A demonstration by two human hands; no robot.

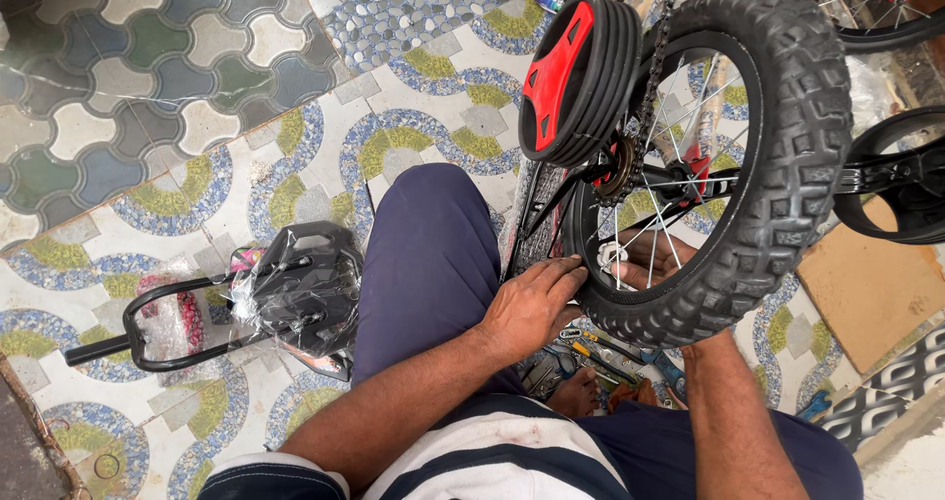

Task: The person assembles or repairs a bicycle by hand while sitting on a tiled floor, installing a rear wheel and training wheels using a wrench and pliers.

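A small bicycle's rear wheel with a knobby black tyre [787, 146] stands in front of me, its chain [655, 57] running up from the hub sprocket [620, 165]. A black and red training wheel [576, 77] sits to the left of the tyre. My left hand [532, 303] rests on the tyre's lower left edge, fingers curled over the rim. My right hand [655, 259] reaches behind the spokes inside the wheel, partly hidden, and what it holds cannot be seen.
A plastic-wrapped black saddle [305, 288] and a black curved bar [148, 333] lie on the patterned tile floor to the left. Several hand tools [600, 357] lie under the wheel near my foot. Cardboard [866, 283] and another black training wheel [906, 175] are at right.
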